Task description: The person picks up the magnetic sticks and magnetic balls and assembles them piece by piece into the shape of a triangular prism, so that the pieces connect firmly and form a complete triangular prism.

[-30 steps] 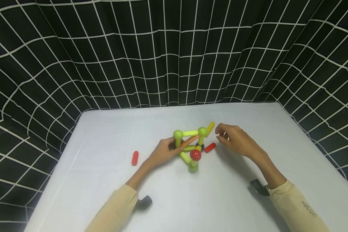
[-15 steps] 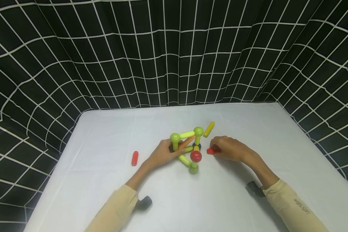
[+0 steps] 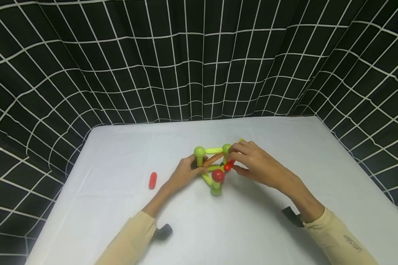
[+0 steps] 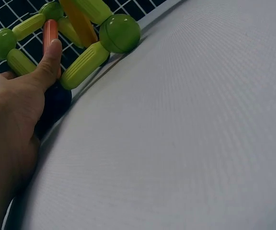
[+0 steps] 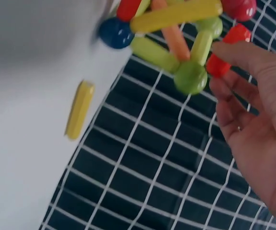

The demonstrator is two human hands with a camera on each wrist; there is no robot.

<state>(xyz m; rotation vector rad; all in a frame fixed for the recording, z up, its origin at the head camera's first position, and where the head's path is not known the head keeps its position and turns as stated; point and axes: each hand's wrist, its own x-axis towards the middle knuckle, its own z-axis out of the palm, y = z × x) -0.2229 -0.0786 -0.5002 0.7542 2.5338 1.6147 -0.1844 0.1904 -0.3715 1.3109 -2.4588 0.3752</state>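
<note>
A small frame of magnetic-looking rods and balls stands mid-table in the head view, with green balls (image 3: 199, 151), a red ball (image 3: 217, 175) and an orange rod (image 3: 213, 159). My left hand (image 3: 183, 173) grips its left side; in the left wrist view the thumb lies on the orange rod (image 4: 50, 36) beside ribbed yellow-green rods (image 4: 85, 64). Between thumb and fingers my right hand (image 3: 263, 163) pinches a red rod (image 5: 218, 65), close to the frame's right side. Whether that rod touches the frame I cannot tell. A dark blue ball (image 5: 116, 32) shows at the base.
A loose red rod (image 3: 153, 180) lies left of the left hand. Behind the right hand lies a yellow rod (image 5: 80, 110), mostly hidden in the head view. A black curtain with white grid lines (image 3: 202, 73) surrounds the white table (image 3: 119, 147).
My right hand has picked the red rod off the table and carried it left to the frame. The left hand keeps its grip, while the frame has shifted slightly left.
</note>
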